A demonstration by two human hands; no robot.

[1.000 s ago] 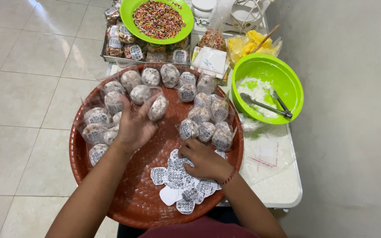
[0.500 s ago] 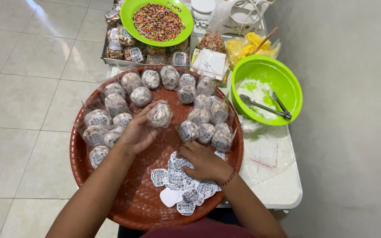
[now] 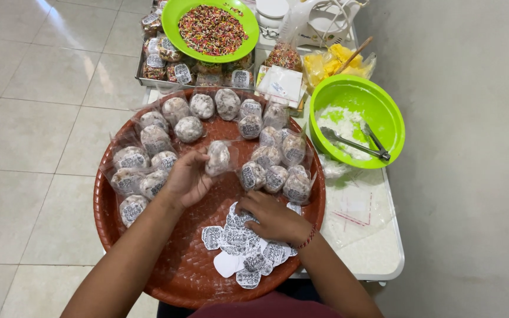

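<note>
Head view shows us looking down at a round red-brown woven tray [image 3: 148, 259] on a small white table [image 3: 378, 259]. At the tray's nine o'clock we see a cluster of wrapped sweet balls [image 3: 142, 159], each in clear plastic. Just right of them, our left hand [image 3: 187, 179] is curled, thumb and fingertips closed on one wrapped ball [image 3: 217, 158], held a little above the tray near its centre. At twelve o'clock a curved row of more wrapped balls [image 3: 225, 106] follows the rim, and a further group [image 3: 278, 165] lies at two o'clock.

Toward five o'clock from the centre, our right hand [image 3: 275, 218] lies palm down on a heap of white printed labels [image 3: 243, 250], fingers bent and pressing the top ones; we cannot tell whether it has one pinched. A red bracelet [image 3: 307, 238] circles that wrist.

Beyond the tray, at its twelve o'clock, a green bowl of coloured sprinkles [image 3: 210, 29] sits over a metal tray of packed sweets [image 3: 166, 65]. To the right, at two o'clock, a second green bowl [image 3: 384, 106] holds white shreds and metal tongs [image 3: 354, 141]. Clear plastic bags [image 3: 354, 206] lie below it on the table.
</note>
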